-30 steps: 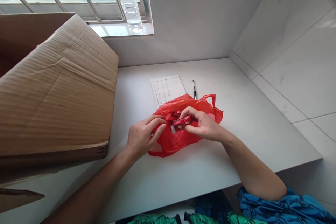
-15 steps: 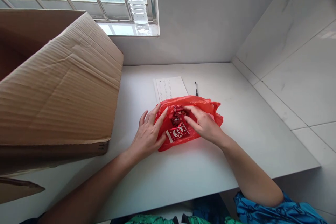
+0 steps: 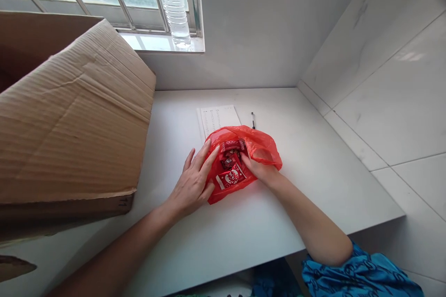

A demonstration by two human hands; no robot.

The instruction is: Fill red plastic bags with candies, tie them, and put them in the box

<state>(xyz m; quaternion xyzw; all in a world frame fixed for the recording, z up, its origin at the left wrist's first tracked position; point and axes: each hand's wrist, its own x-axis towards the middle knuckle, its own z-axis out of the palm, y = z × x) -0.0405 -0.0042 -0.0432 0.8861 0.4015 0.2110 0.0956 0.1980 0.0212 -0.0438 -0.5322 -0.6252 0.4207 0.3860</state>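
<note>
The white desk is shared by everything handled, and much of its left side is taken up by a cardboard box. The red plastic bag is set near the middle, its mouth turned upward; compared with half a second ago, its right end has been drawn in and folded over the right hand.

By the left hand the bag's left rim is touched, with the fingers spread and nothing pinched between them. The right hand has been pushed deeper inside, beneath the film, where a second ago a packet was held up at the mouth. Whether anything is gripped by its fingers cannot be told, since most of them are covered by the film.

The printed paper is partly overlapped by the bag's far edge. Inside the bag, the red packets are left exposed, loosely stacked toward the left hand. For the work in hand, it is judged that the bag's right part is being searched or arranged. Beyond the bag, only a short length of the pen is shown.
</note>
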